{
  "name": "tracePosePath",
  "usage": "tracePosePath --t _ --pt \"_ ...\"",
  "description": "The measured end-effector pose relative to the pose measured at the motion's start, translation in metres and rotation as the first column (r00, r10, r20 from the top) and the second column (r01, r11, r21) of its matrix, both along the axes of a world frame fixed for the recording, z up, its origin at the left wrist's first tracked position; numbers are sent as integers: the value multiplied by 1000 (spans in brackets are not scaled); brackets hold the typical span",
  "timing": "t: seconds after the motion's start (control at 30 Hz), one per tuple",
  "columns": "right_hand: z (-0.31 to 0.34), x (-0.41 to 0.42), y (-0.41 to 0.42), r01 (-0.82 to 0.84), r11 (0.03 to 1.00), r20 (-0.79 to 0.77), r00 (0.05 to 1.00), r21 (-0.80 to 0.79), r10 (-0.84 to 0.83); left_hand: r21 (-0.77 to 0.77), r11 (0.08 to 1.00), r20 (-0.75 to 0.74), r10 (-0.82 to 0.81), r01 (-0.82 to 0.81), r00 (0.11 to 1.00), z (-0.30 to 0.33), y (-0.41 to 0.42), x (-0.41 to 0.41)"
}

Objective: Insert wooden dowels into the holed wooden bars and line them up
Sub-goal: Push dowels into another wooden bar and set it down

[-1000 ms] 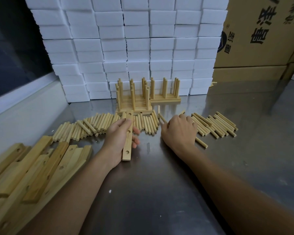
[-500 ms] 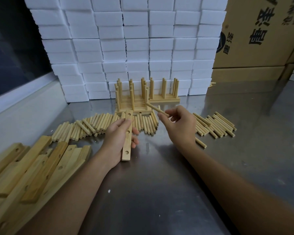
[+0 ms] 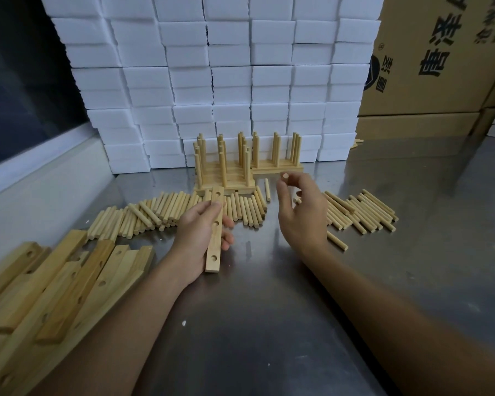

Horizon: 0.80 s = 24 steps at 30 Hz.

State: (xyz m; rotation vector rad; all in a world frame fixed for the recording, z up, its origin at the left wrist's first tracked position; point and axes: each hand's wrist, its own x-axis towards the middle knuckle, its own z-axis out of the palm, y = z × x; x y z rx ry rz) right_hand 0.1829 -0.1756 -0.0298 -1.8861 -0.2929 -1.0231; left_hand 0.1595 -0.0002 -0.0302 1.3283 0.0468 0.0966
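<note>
My left hand [image 3: 199,237] grips a holed wooden bar [image 3: 215,242] that lies lengthwise on the steel table, three holes facing up. To its right, my right hand [image 3: 302,214] is raised above the table and pinches a wooden dowel [image 3: 285,176] whose round end points at the camera. Loose dowels [image 3: 160,211] lie in a row behind my left hand, and another pile of dowels [image 3: 360,214] lies to the right. Finished bars with upright dowels [image 3: 225,164] stand lined up at the back.
A heap of holed bars [image 3: 55,284] lies at the left front. A wall of white foam blocks [image 3: 226,81] rises behind the finished bars, with cardboard boxes [image 3: 440,67] at the back right. The steel table [image 3: 269,324] stretches bare toward me.
My right hand picked a dowel from the table, lifted it and turned it end-on toward the camera. My left hand and its bar stayed put.
</note>
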Motion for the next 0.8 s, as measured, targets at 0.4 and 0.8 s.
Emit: tracePosePath --t 0.4,0.8 --pt "-1 -7 6 -13 961 68 997 -277 33 7 999 37 -50 49 998 -3 1 0" --pt "-3 -8 10 -90 925 132 980 -368 148 -2 994 83 -110 111 990 -2 -1 -4"
